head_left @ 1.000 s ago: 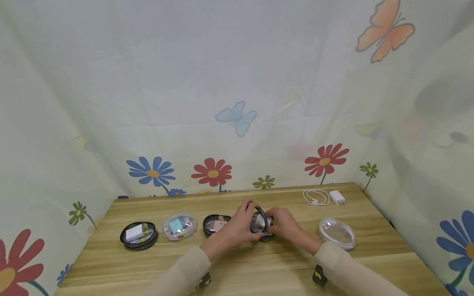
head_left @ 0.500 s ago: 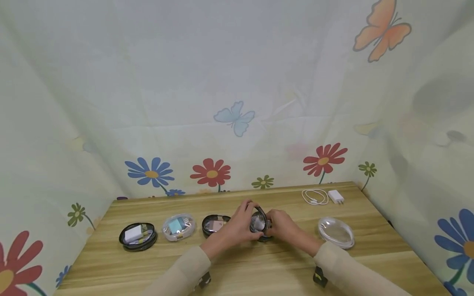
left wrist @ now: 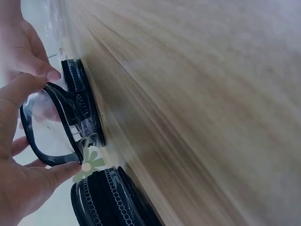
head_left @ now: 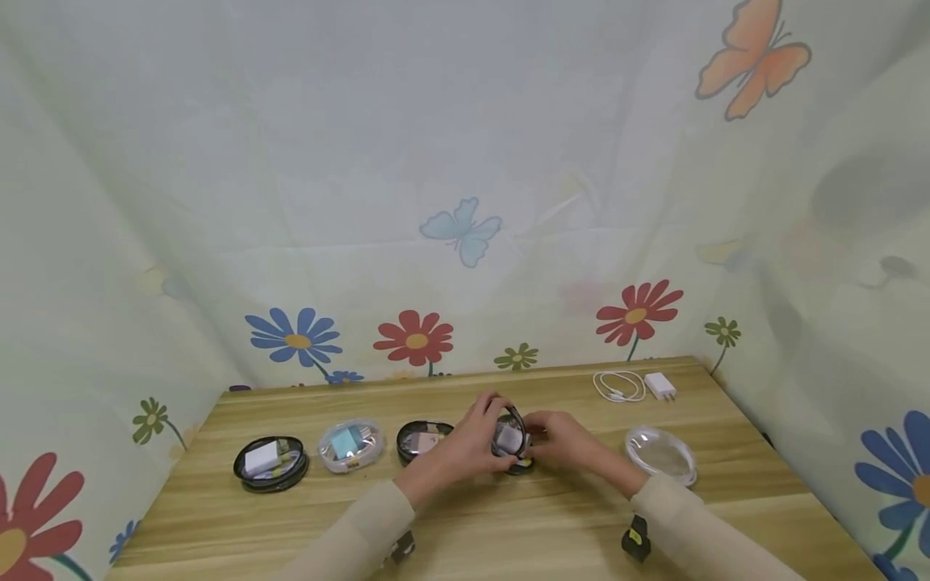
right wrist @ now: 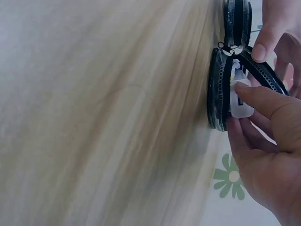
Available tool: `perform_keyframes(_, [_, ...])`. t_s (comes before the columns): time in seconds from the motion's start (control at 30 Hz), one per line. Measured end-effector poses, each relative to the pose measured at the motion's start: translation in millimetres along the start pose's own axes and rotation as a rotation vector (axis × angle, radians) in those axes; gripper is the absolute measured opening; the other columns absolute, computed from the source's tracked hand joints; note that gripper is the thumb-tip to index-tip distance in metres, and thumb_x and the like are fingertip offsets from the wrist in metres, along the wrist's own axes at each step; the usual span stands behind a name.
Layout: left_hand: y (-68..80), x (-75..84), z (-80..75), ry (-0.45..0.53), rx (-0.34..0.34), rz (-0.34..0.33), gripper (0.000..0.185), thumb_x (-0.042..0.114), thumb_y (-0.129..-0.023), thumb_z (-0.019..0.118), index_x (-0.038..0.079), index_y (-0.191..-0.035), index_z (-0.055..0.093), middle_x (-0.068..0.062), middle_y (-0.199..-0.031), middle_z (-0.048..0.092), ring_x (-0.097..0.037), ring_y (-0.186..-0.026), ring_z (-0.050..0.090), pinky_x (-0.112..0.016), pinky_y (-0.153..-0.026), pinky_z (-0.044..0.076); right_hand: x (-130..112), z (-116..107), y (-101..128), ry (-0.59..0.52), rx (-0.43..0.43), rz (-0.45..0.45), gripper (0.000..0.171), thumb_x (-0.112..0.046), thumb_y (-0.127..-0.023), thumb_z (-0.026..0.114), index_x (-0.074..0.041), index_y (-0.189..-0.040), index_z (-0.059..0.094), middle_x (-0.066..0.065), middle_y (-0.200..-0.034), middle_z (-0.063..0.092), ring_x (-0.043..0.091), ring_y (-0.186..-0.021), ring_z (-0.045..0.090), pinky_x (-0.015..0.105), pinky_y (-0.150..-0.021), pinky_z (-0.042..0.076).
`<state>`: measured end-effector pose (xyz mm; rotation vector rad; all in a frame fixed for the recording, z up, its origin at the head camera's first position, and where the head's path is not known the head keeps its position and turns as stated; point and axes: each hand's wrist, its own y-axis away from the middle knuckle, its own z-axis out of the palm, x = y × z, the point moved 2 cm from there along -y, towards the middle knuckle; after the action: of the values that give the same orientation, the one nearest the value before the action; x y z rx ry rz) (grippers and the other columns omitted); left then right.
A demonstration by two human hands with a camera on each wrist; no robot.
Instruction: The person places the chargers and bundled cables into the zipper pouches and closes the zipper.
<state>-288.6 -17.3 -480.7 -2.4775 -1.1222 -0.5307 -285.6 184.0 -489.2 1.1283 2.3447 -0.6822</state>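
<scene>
A round clear pouch with black zip edging (right wrist: 217, 94) stands on the table before me, unzipped, its lid tilted up. My left hand (head_left: 468, 444) holds that lid by its rim, thumb on one edge and fingers on the opposite one, as the left wrist view shows. Inside the mouth of the pouch sits a white charger plug (right wrist: 242, 106). My right hand (right wrist: 277, 136) pinches this charger, the thumb on its upper side and the fingers under it. Through the clear lid the charger looks greyish in the head view.
To the left lie a black-edged pouch (head_left: 425, 425) with a pinkish item, a clear case (head_left: 368, 460) with a light blue item, and another black-edged pouch (head_left: 270, 485). Rightward are a white-edged pouch (head_left: 679, 482), a white cable (head_left: 597, 385) and a white charger (head_left: 659, 385).
My right hand and forearm have shifted slightly right, and the charger shows more squarely through the lid. My left hand keeps its hold on the lid.
</scene>
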Motion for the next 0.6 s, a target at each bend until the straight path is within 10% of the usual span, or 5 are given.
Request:
perform_keyframes(0.3, [-4.5,1.2,-1.5,-0.043,-0.056,0.095,0.082,0.034,-0.086,0.083,0.015,-0.151,0.037,-0.008,-0.153,0.033,-0.022,-0.129,0.048,-0.035,-0.099,0.051,5.6,3.6,-3.2,-0.035,0.02,0.01,0.025,-0.006,-0.083,0.083,-0.005,-0.106,0.074,0.006,-0.099,0.074,0.019,-0.094,0.072,0.032,-0.081,0.059])
perform_keyframes(0.6, [-8.0,4.1,1.1,-0.117,-0.17,0.116,0.078,0.035,-0.089,0.08,0.012,-0.153,0.04,-0.01,-0.16,0.035,-0.024,-0.145,0.038,-0.038,-0.113,0.041,15.9,-12.3,3.5,-0.18,-0.002,0.055,0.046,0.011,-0.085,0.071,0.016,-0.129,0.056,0.026,-0.111,0.069,0.039,-0.101,0.07,0.04,-0.085,0.059])
